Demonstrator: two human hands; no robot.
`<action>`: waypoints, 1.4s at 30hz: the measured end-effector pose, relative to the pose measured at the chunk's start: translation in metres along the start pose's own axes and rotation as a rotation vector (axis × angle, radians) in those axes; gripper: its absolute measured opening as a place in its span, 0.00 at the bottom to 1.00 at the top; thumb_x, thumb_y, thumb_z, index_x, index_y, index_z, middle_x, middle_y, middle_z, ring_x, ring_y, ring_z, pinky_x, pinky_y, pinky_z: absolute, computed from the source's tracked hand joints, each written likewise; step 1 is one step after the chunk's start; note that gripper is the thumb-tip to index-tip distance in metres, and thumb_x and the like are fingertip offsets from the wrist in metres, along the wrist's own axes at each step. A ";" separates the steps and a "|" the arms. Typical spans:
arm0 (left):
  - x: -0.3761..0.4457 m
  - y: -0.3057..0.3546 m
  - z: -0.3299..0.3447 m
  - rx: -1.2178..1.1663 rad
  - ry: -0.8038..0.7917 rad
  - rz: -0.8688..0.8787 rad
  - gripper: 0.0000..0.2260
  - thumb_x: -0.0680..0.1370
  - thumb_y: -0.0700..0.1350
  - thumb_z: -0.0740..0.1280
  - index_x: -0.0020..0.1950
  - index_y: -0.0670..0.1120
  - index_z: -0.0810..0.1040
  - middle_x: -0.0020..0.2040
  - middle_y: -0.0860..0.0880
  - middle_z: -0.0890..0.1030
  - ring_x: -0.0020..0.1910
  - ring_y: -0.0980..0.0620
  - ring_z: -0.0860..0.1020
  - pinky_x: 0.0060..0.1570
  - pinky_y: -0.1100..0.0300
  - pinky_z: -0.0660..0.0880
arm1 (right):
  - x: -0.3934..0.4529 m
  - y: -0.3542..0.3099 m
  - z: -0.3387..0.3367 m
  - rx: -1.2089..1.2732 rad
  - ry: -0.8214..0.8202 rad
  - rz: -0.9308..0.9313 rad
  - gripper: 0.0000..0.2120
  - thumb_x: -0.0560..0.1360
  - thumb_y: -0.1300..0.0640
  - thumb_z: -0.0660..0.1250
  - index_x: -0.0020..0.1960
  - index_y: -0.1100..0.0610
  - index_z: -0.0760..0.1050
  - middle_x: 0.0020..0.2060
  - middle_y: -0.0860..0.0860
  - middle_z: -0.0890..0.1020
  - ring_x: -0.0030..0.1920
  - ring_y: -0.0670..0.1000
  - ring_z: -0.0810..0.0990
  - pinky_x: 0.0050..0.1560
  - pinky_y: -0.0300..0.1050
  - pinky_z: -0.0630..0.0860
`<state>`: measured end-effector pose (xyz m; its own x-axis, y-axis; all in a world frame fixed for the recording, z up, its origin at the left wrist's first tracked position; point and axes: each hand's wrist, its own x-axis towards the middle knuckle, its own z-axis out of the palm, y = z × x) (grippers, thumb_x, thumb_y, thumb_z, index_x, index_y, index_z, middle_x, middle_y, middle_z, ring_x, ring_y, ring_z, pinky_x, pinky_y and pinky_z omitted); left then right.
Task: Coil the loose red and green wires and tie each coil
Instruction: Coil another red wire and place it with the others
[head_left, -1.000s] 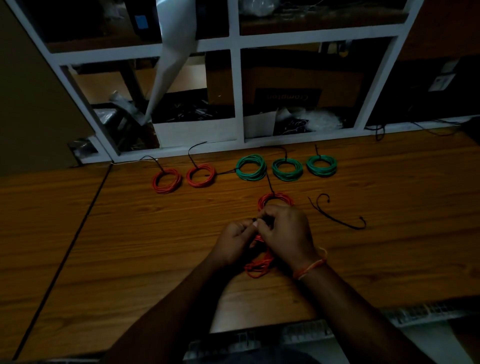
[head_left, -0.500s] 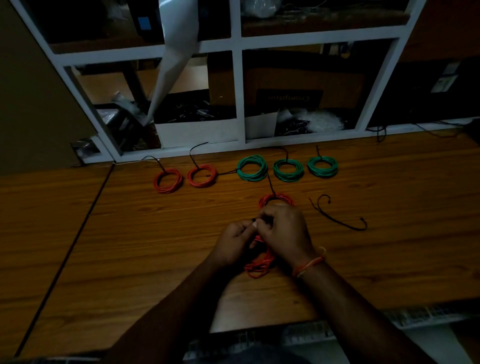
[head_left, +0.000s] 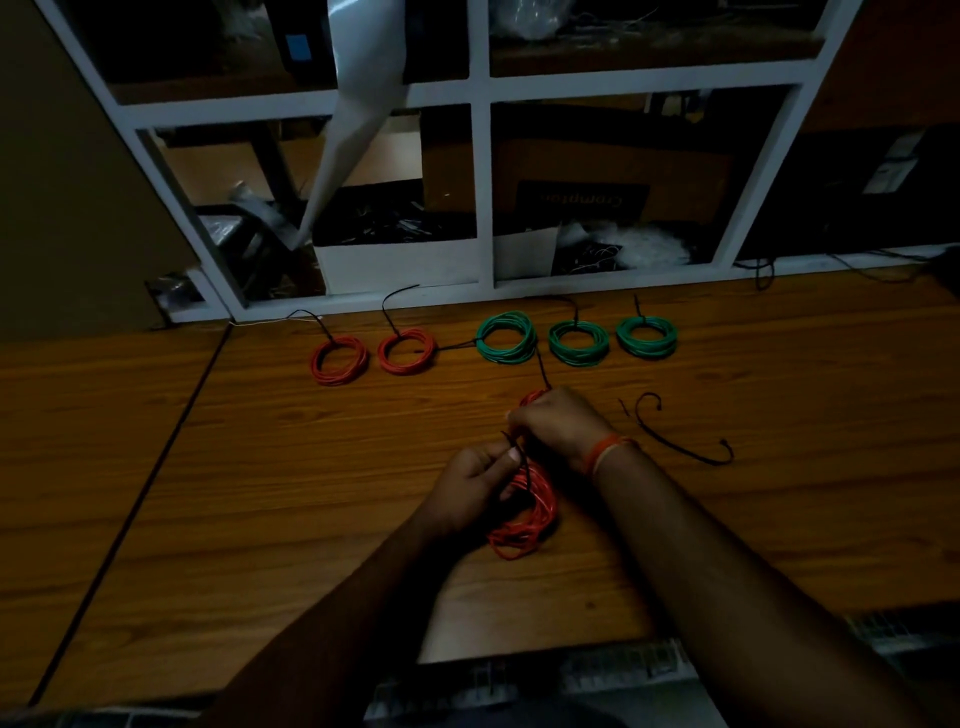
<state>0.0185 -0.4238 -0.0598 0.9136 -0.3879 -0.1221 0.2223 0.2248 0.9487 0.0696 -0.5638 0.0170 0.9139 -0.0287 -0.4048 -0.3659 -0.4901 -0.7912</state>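
A red wire coil (head_left: 527, 512) stands on edge on the wooden table (head_left: 260, 493) between my hands. My left hand (head_left: 475, 480) pinches a thin black tie (head_left: 519, 452) against the coil's near part. My right hand (head_left: 558, 423) grips the coil's far part, where the tie's other end (head_left: 542, 371) sticks out toward the back. Two tied red coils (head_left: 338, 360) (head_left: 407, 351) and three tied green coils (head_left: 506, 336) (head_left: 578, 343) (head_left: 647, 336) lie in a row farther back.
A loose black tie (head_left: 675, 441) lies curved on the table to the right of my right hand. A white-framed shelf unit (head_left: 480, 197) with boxes and clutter stands along the table's far edge. A seam (head_left: 156, 457) runs through the tabletop on the left.
My hands have drawn apart: the right hand moved up and away along the coil, the left hand dropped toward me with the tie's end. More of the red coil shows.
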 end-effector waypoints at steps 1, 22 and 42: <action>0.000 0.000 0.000 -0.004 -0.004 0.002 0.13 0.83 0.47 0.64 0.40 0.44 0.74 0.29 0.47 0.69 0.27 0.52 0.66 0.31 0.57 0.59 | 0.001 -0.002 0.001 0.022 -0.032 0.019 0.08 0.72 0.56 0.73 0.41 0.62 0.83 0.35 0.57 0.83 0.37 0.55 0.81 0.40 0.49 0.77; -0.003 0.005 -0.003 -0.073 0.028 -0.011 0.12 0.85 0.46 0.62 0.49 0.38 0.73 0.32 0.47 0.66 0.28 0.53 0.63 0.31 0.56 0.54 | 0.018 -0.008 -0.009 -0.001 0.408 -0.423 0.06 0.83 0.57 0.63 0.50 0.56 0.77 0.46 0.50 0.80 0.47 0.50 0.78 0.40 0.40 0.69; -0.008 0.003 0.007 0.051 0.169 0.091 0.12 0.82 0.45 0.65 0.54 0.37 0.82 0.47 0.37 0.83 0.46 0.39 0.80 0.48 0.44 0.76 | -0.007 -0.038 -0.006 0.175 0.376 -0.674 0.07 0.83 0.61 0.59 0.48 0.55 0.70 0.38 0.50 0.78 0.38 0.47 0.77 0.39 0.40 0.72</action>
<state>0.0092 -0.4266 -0.0540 0.9742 -0.2118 -0.0779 0.1222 0.2047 0.9712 0.0777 -0.5501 0.0524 0.9350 -0.0825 0.3449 0.2939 -0.3639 -0.8839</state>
